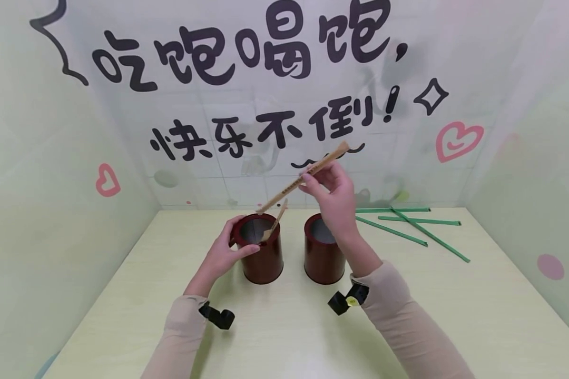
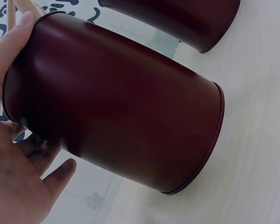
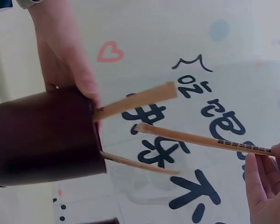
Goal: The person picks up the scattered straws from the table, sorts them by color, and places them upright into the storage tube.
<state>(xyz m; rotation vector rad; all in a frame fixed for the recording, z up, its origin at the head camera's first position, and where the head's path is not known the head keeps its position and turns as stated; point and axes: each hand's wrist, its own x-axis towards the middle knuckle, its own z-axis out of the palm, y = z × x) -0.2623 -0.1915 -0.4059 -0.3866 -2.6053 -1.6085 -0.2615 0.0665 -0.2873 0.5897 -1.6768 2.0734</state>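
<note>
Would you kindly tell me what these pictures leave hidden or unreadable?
Right wrist view: the left canister hides lower ends of its brown sticks.
Head view: the right hand covers left ends of two green sticks.
Left wrist view: the upper edge crops the right canister.
Head view: print on the held stick is too small to read.

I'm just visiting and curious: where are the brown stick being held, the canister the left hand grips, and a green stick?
Brown stick (image 1: 290, 187): head view, on the printed part of its length.
Canister (image 1: 263, 263): head view, on its front outer wall.
Green stick (image 1: 433, 237): head view, near its middle.
</note>
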